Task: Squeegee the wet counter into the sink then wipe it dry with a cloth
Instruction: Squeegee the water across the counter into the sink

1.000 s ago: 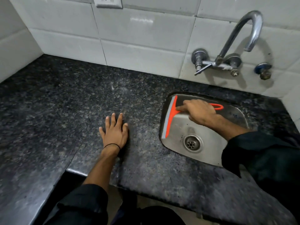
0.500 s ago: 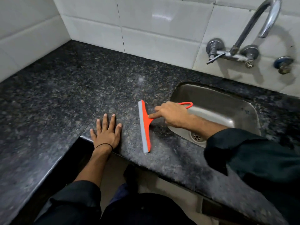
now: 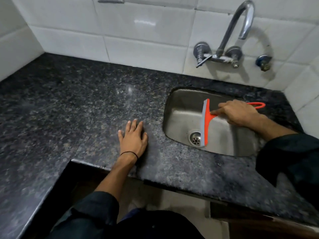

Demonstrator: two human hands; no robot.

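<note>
An orange squeegee (image 3: 205,123) with a grey rubber blade hangs over the steel sink (image 3: 181,107), its blade running front to back above the drain (image 3: 195,138). My right hand (image 3: 237,112) grips its orange handle, index finger stretched along it toward the blade. My left hand (image 3: 133,138) lies flat, fingers apart, on the dark speckled granite counter (image 3: 77,109) just left of the sink. A paler, smeared patch shows on the counter in front of the sink. No cloth is in view.
A chrome wall tap (image 3: 241,23) arches over the sink from the white tiled wall (image 3: 138,40). The counter is L-shaped, with a cut-out front edge (image 3: 89,164) near my body. A wall corner stands right of the sink.
My right hand swept the squeegee from the counter left of the sink rightward over the sink rim into the basin. My left hand stayed flat on the counter.
</note>
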